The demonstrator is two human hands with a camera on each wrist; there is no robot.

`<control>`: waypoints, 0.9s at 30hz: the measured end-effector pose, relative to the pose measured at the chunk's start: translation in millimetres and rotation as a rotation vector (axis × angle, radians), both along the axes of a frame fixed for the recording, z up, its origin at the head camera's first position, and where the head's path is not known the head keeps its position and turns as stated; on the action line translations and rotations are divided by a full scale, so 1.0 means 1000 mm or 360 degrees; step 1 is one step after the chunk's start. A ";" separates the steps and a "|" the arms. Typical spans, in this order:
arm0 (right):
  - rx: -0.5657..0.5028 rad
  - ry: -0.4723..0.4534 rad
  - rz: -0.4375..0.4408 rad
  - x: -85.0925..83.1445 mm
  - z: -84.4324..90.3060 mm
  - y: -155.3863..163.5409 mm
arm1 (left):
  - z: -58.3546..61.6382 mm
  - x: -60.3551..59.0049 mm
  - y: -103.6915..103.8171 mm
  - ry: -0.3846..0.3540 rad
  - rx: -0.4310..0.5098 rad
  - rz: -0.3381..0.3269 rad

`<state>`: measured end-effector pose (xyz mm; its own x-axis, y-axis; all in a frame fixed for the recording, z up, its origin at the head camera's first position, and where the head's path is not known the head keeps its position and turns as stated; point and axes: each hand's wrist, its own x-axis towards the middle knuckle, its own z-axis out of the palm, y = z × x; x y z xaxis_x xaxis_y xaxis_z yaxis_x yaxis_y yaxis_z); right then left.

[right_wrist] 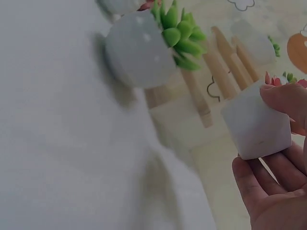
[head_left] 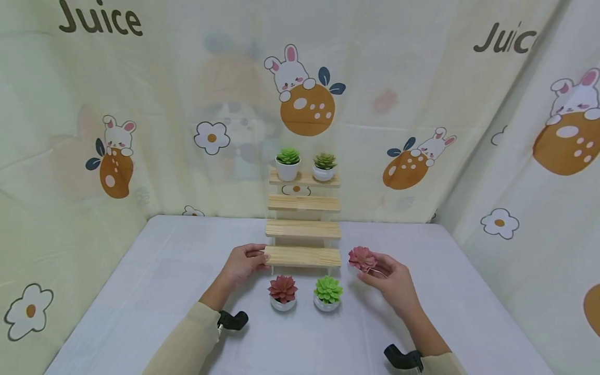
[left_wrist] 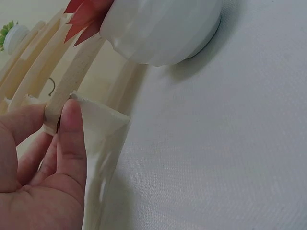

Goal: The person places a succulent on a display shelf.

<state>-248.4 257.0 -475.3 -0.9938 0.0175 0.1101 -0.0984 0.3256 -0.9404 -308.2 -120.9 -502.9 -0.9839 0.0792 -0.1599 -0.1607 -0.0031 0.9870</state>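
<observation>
The pink succulent [head_left: 362, 259] is in my right hand [head_left: 392, 284], thumb and fingers gripping its white pot [right_wrist: 259, 124] above the table [head_left: 300, 346], just right of the wooden shelf's lowest step [head_left: 302, 256]. My left hand [head_left: 244, 264] pinches that step's left end. Red [head_left: 283, 289] and bright-green succulents [head_left: 327, 289] stand before it; two green ones [head_left: 288, 156] top the shelf [head_left: 302, 229].

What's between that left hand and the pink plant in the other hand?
In the head view, the lowest wooden shelf lies between the left hand and the pink plant.
</observation>
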 end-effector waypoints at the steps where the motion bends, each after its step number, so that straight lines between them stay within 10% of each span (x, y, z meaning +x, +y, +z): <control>1: -0.0011 0.0009 0.0018 -0.001 0.004 -0.003 | 0.000 0.000 0.000 -0.0001 -0.0001 0.0002; 27: -0.0259 0.0040 0.0292 -0.061 0.051 -0.071 | -0.004 -0.002 0.001 0.0008 0.0041 0.0007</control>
